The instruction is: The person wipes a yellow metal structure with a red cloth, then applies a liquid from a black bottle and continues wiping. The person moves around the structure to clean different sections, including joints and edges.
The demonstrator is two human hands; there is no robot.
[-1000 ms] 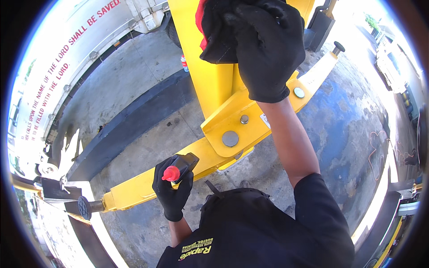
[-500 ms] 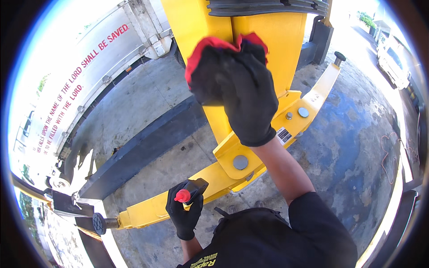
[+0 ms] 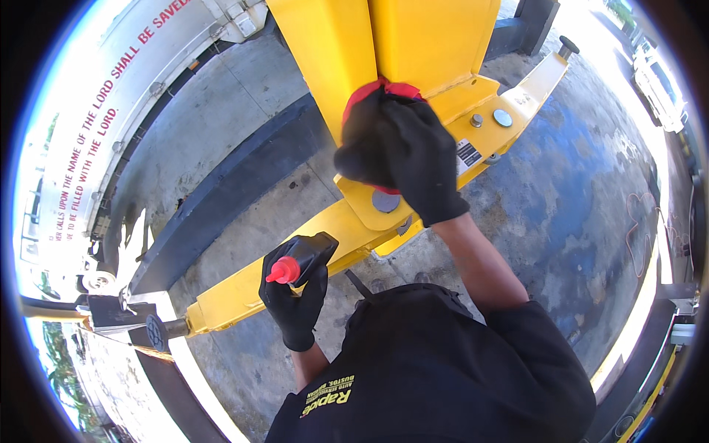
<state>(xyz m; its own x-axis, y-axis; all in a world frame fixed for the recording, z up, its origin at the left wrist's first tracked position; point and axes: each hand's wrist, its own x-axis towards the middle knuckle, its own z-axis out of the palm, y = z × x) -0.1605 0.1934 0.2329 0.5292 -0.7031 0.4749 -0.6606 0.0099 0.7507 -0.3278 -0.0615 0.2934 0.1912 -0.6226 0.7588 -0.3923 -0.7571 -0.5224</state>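
Observation:
My right hand [image 3: 428, 166], in a black glove, is closed over a dark cloth with red edges [image 3: 362, 94]. The cloth lies against the lower part of a yellow post [image 3: 436, 44], just above the pivot of a yellow lift arm [image 3: 255, 290]; blur hides its exact folds. Lower and to the left, my left hand [image 3: 299, 303], gloved in black as well, grips a black bottle [image 3: 316, 251] with a red nozzle cap [image 3: 284, 270]. The bottle is tilted, its nozzle toward me, over the lift arm.
A round pad [image 3: 156, 333] ends the lift arm at left; another pad [image 3: 569, 46] tops its far-right end. A dark raised beam [image 3: 229, 181] crosses the concrete floor [image 3: 569, 214]. A white truck [image 3: 140, 81] stands at left, a white vehicle [image 3: 657, 88] at far right.
My right hand and the cloth have come down the post toward the lift arm's pivot. The bottle in my left hand sits higher and further left in view. The view itself has shifted.

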